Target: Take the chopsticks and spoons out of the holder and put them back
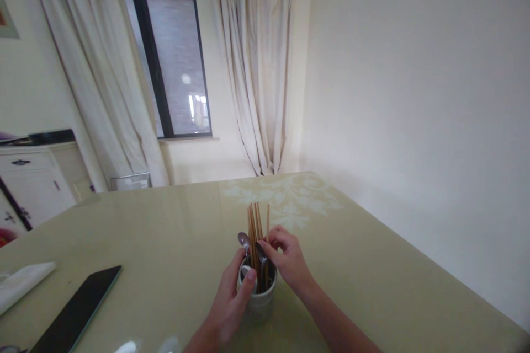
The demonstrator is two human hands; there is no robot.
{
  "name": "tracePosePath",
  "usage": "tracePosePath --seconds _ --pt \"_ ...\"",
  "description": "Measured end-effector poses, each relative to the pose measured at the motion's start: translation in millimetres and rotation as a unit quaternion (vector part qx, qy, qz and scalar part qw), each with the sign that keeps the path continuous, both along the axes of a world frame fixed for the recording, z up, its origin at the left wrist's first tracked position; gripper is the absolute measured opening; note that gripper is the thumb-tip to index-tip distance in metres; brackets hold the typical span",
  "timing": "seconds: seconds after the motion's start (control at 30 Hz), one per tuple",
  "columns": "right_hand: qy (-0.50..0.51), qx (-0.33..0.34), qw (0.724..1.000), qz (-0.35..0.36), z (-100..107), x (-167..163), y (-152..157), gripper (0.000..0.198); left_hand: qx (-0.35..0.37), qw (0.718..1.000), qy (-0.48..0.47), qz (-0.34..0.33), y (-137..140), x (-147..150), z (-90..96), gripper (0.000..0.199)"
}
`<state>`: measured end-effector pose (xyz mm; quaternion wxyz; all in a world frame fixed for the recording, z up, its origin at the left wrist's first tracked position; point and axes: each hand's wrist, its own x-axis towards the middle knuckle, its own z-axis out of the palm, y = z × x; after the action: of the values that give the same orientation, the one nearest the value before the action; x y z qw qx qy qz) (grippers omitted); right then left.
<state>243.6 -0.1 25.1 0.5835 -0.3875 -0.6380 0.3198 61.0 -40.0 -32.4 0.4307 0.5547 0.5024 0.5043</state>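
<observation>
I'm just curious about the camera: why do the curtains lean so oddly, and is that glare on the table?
Head view: the wide lens bends the curtains outward; soft window light gives a pale sheen on the glossy table. The left hand, right hand and utensil holder look slightly soft.

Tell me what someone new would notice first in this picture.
At the near middle of the glossy table, the left hand steadies a pale utensil holder packed with wooden chopsticks and spoons. The right hand pinches the utensils at their tops. Further left lies a dark flat slab, and behind hangs a cream curtain beside a dark-framed window.
</observation>
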Motion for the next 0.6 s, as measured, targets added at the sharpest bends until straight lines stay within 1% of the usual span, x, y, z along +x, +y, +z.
tracePosePath --seconds 0.1,0.23,0.3,0.4,0.5,0.53,0.6 --pt "-0.003 -0.009 1.0 -0.002 1.9 -1.0 -1.4 0.036 0.007 1.0 0.006 -0.005 -0.8 1.4 6.3 0.086" --pt "-0.011 -0.017 1.0 -0.003 1.4 -1.9 -1.7 0.04 0.058 0.997 0.02 -0.045 -1.5 4.2 20.9 0.076" --pt "-0.007 -0.028 1.0 0.01 -0.6 -2.0 -0.9 0.044 0.072 0.996 0.031 -0.05 -1.7 4.5 26.1 0.073" --pt "0.01 -0.051 0.998 0.035 -3.5 -2.0 0.8 0.045 0.069 0.996 0.034 -0.043 -0.7 4.0 27.3 0.074" --pt "0.03 -0.065 0.996 0.051 -3.2 -2.1 1.5 0.045 0.057 0.998 0.016 -0.02 1.4 3.9 25.5 0.074" --pt "0.034 -0.066 0.996 0.054 -2.5 -2.2 1.3 0.045 0.057 0.998 0.009 -0.022 2.1 4.1 25.8 0.073" --pt "0.038 -0.064 0.996 0.054 -0.7 -2.3 0.5 0.046 0.066 0.997 0.002 -0.046 2.9 4.7 28.8 0.07"
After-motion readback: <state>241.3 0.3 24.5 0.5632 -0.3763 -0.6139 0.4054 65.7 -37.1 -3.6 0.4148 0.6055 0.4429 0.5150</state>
